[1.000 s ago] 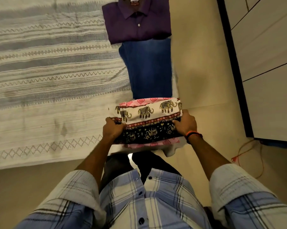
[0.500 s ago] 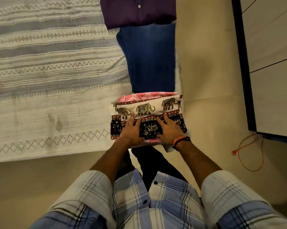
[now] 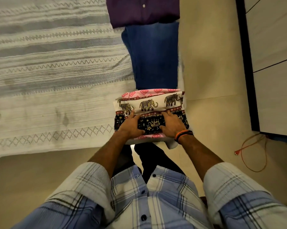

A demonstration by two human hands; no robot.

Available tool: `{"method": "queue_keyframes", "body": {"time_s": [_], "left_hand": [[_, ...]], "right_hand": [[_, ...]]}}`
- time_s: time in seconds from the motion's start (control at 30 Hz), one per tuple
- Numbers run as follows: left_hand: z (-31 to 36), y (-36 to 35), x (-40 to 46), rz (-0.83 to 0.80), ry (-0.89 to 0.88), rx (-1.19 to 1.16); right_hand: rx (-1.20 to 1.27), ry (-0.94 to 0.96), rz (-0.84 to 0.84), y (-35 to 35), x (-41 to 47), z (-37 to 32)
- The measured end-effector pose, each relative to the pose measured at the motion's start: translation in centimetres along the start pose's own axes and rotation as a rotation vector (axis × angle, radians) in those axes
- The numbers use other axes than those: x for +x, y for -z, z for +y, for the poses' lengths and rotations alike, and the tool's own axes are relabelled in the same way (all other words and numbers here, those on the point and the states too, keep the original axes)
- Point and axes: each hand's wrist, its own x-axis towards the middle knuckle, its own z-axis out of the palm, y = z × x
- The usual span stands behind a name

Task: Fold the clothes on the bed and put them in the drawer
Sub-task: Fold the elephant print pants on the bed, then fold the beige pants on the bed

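Hands: left hand (image 3: 131, 125) and right hand (image 3: 171, 124) lie side by side, fingers spread flat, pressing down on the dark band of the elephant-print cloth (image 3: 149, 104).
Elephant-print cloth: folded into a compact rectangle at the near right corner of the bed (image 3: 57, 116), cream strip with elephants above, black patterned strip under the palms.
Pink cloth (image 3: 147, 92): folded beneath the elephant-print cloth, its edge showing at the far and near sides.
Jeans (image 3: 153, 55): folded, just beyond the stack, along the bed's right edge.
Purple shirt (image 3: 142, 11): folded, beyond the jeans, touching them.
Wrist: orange and black bands (image 3: 183, 134) on the right arm.
Floor: orange cable (image 3: 253, 154) looped at right, near a white cabinet (image 3: 275, 80).
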Motion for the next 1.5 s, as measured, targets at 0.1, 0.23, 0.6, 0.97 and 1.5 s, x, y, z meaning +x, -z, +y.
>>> {"method": "queue_keyframes", "body": {"time_s": [0.1, 0.23, 0.6, 0.97, 1.5], "left_hand": [[0.3, 1.1, -1.9, 0.034, 0.011, -0.065], [-0.1, 2.5, -5.4, 0.119, 0.007, -0.170], [-10.5, 5.6, -13.7, 0.322, 0.062, -0.263], [-30.8, 8.8, -25.3, 0.515, 0.179, -0.432], [-54.5, 19.7, -30.8, 0.660, 0.389, -0.603]], "right_hand": [[0.139, 0.018, 0.063, 0.9, -1.4, -0.8], [0.217, 0.039, 0.110, 1.7, -3.2, -3.1], [0.121, 0.201, 0.200, -1.0, -5.9, -15.4], [0.030, 0.379, 0.185, -8.4, -7.9, -36.1], [-0.089, 0.603, 0.080, -12.6, 2.0, -63.9]]}}
